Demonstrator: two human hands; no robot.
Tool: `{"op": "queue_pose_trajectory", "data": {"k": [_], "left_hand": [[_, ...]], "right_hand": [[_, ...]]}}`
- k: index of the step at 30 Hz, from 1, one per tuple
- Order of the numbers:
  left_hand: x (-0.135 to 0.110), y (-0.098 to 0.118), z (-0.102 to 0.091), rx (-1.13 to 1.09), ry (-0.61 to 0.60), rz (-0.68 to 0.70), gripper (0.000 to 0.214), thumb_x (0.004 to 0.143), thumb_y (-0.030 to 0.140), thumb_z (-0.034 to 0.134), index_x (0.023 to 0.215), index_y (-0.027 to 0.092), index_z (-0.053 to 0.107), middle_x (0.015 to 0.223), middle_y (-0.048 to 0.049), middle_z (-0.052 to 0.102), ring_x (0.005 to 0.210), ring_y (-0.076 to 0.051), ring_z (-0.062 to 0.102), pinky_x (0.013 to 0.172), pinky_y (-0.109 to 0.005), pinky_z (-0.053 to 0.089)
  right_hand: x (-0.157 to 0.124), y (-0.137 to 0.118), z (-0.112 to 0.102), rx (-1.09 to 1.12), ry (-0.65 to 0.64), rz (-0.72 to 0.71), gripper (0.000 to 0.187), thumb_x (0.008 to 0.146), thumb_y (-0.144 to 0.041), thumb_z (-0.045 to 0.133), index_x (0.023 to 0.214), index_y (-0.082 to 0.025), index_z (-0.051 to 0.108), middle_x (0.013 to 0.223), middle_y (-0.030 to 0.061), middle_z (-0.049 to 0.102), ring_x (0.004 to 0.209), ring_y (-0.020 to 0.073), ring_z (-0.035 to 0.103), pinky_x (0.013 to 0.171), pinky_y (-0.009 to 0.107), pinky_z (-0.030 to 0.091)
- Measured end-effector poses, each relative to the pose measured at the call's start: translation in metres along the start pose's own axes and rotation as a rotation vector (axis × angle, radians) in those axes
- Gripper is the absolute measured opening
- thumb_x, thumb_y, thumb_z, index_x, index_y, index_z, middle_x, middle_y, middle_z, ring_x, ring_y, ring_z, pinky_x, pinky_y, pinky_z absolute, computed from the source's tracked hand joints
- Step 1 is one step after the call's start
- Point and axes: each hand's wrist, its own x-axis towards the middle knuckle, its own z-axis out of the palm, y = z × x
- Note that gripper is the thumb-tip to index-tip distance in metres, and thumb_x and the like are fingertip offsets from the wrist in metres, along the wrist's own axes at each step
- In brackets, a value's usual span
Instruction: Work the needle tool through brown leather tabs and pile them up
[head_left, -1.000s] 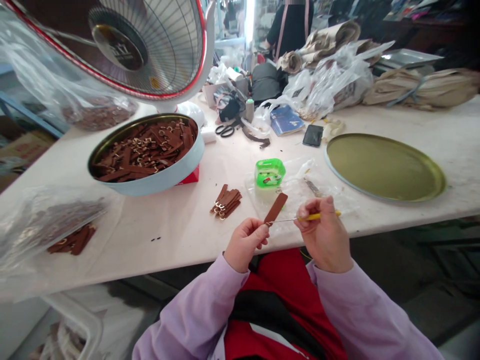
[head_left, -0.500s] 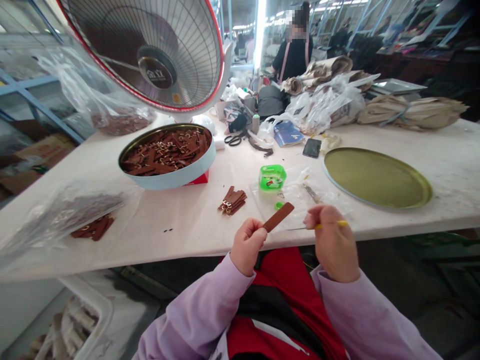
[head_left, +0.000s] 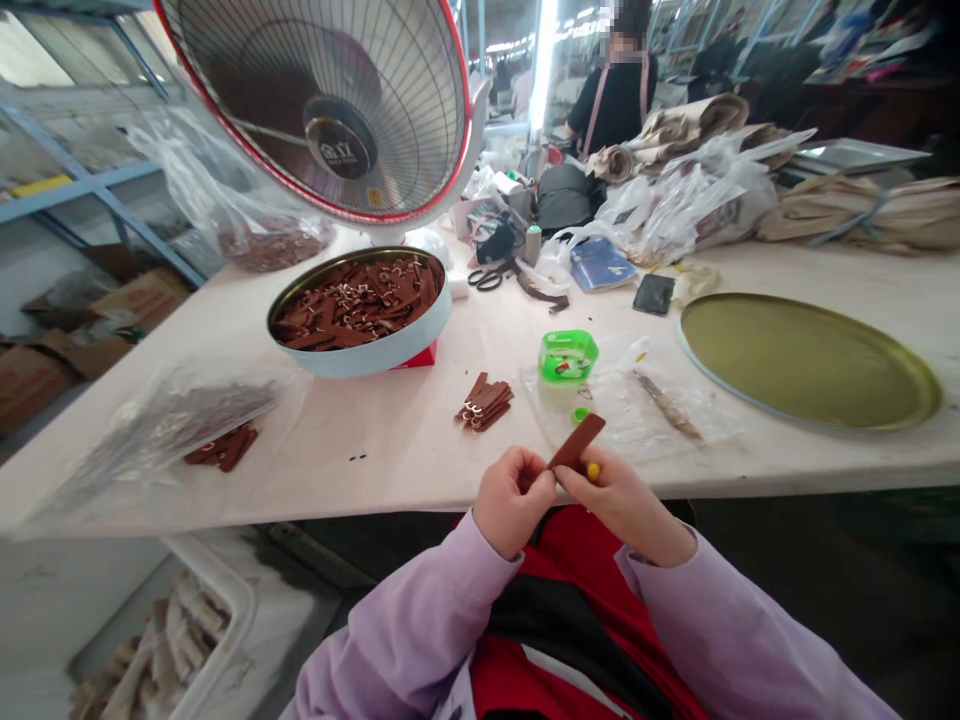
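Observation:
A brown leather strip (head_left: 579, 442) slants up and to the right, its lower end pinched between thumb and fingers of my left hand (head_left: 511, 502). My right hand (head_left: 626, 503) meets it there, with thumb and fingers closed at the strip's lower end. From that right hand sticks the yellow handle of a thin tool (head_left: 593, 472); its tip is hidden. Just beyond the hands lies a small green cap (head_left: 580, 414), and behind it stands a green plastic container (head_left: 568, 357). A small pile of brown strips with metal rings (head_left: 484, 403) rests to the left.
A round tin (head_left: 360, 358) full of brown strips stands at left, under a large fan (head_left: 337, 120). At right lies a round metal lid (head_left: 810, 360). Plastic bags (head_left: 165, 420), scissors (head_left: 487, 279) and a phone (head_left: 653, 294) are on the table. A person (head_left: 611, 95) stands beyond.
My right hand has moved left to the strip, bringing the yellow-handled tool, and now touches the strip's lower end. My left hand keeps its pinch. The view has shifted slightly left.

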Motion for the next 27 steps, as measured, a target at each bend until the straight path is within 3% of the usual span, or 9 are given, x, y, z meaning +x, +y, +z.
{"op": "queue_pose_trajectory", "data": {"k": [4, 8, 11, 13, 17, 20, 22, 23, 27], "left_hand": [[0.027, -0.01, -0.019, 0.15, 0.042, 0.045, 0.008, 0.068, 0.023, 0.052, 0.064, 0.017, 0.048, 0.053, 0.0054, 0.043, 0.049, -0.008, 0.038, 0.049, -0.02, 0.03], [0.085, -0.027, -0.061, 0.457, 0.274, 0.032, 0.008, 0.068, 0.02, 0.052, 0.06, 0.018, 0.05, 0.054, 0.0043, 0.048, 0.053, -0.01, 0.042, 0.053, -0.022, 0.031], [0.117, -0.037, -0.087, 0.542, 0.318, 0.005, 0.014, 0.065, 0.018, 0.056, 0.053, 0.018, 0.05, 0.048, 0.0043, 0.046, 0.05, -0.011, 0.041, 0.051, -0.022, 0.028], [0.123, -0.036, -0.098, 0.571, 0.31, 0.031, 0.015, 0.065, 0.023, 0.06, 0.053, 0.018, 0.053, 0.047, 0.0039, 0.046, 0.048, -0.011, 0.041, 0.049, -0.023, 0.028], [0.126, 0.007, -0.126, 0.675, 0.284, 0.183, 0.019, 0.072, 0.036, 0.059, 0.078, 0.018, 0.063, 0.063, 0.0001, 0.057, 0.059, -0.013, 0.049, 0.056, -0.023, 0.033], [0.151, 0.056, -0.158, 1.062, 0.381, 0.385, 0.021, 0.081, 0.032, 0.048, 0.084, 0.018, 0.063, 0.08, -0.0049, 0.061, 0.073, -0.016, 0.054, 0.069, -0.025, 0.039], [0.178, 0.08, -0.179, 1.345, 0.448, 0.286, 0.022, 0.082, 0.027, 0.045, 0.092, 0.018, 0.063, 0.091, -0.0078, 0.06, 0.082, -0.018, 0.056, 0.076, -0.027, 0.041], [0.191, 0.086, -0.187, 1.449, 0.405, 0.217, 0.021, 0.08, 0.026, 0.048, 0.094, 0.018, 0.063, 0.093, -0.0081, 0.06, 0.084, -0.019, 0.056, 0.077, -0.029, 0.041], [0.222, 0.091, -0.199, 1.52, 0.306, 0.18, 0.016, 0.071, 0.024, 0.058, 0.084, 0.018, 0.065, 0.088, -0.0082, 0.06, 0.083, -0.022, 0.058, 0.075, -0.032, 0.044]], "right_hand": [[0.015, 0.008, 0.005, 0.074, 0.015, 0.069, 0.022, 0.069, -0.038, 0.061, 0.072, -0.018, 0.056, 0.054, -0.0048, 0.044, 0.047, 0.0089, 0.036, 0.042, 0.023, 0.029], [0.027, 0.008, 0.003, 0.25, 0.112, 0.11, 0.043, 0.071, -0.053, 0.057, 0.095, -0.018, 0.053, 0.057, -0.0058, 0.044, 0.04, 0.0053, 0.027, 0.037, 0.02, 0.02], [0.032, 0.011, 0.0, 0.177, 0.085, 0.148, 0.043, 0.069, -0.055, 0.058, 0.089, -0.017, 0.057, 0.055, -0.005, 0.042, 0.042, 0.007, 0.031, 0.037, 0.021, 0.021], [0.034, 0.016, -0.003, 0.109, 0.054, 0.167, 0.042, 0.068, -0.056, 0.058, 0.085, -0.018, 0.059, 0.053, -0.0044, 0.041, 0.044, 0.0088, 0.033, 0.037, 0.022, 0.023], [0.039, 0.027, -0.01, 0.092, 0.063, 0.205, 0.044, 0.07, -0.058, 0.054, 0.088, -0.019, 0.06, 0.051, -0.0041, 0.04, 0.044, 0.01, 0.034, 0.038, 0.023, 0.023], [0.042, 0.025, -0.01, 0.11, 0.066, 0.216, 0.044, 0.07, -0.058, 0.055, 0.089, -0.019, 0.06, 0.051, -0.0042, 0.041, 0.044, 0.0099, 0.035, 0.038, 0.022, 0.024], [0.041, 0.019, -0.007, 0.095, 0.067, 0.213, 0.042, 0.071, -0.056, 0.054, 0.089, -0.018, 0.06, 0.051, -0.0044, 0.041, 0.045, 0.0098, 0.035, 0.039, 0.022, 0.025], [0.039, 0.016, -0.005, 0.087, 0.071, 0.21, 0.041, 0.072, -0.056, 0.053, 0.087, -0.018, 0.06, 0.051, -0.0045, 0.04, 0.045, 0.0097, 0.035, 0.04, 0.022, 0.025], [0.033, 0.01, -0.006, 0.051, 0.056, 0.193, 0.042, 0.073, -0.056, 0.052, 0.085, -0.018, 0.061, 0.051, -0.0044, 0.04, 0.047, 0.0098, 0.035, 0.041, 0.023, 0.025]]}}
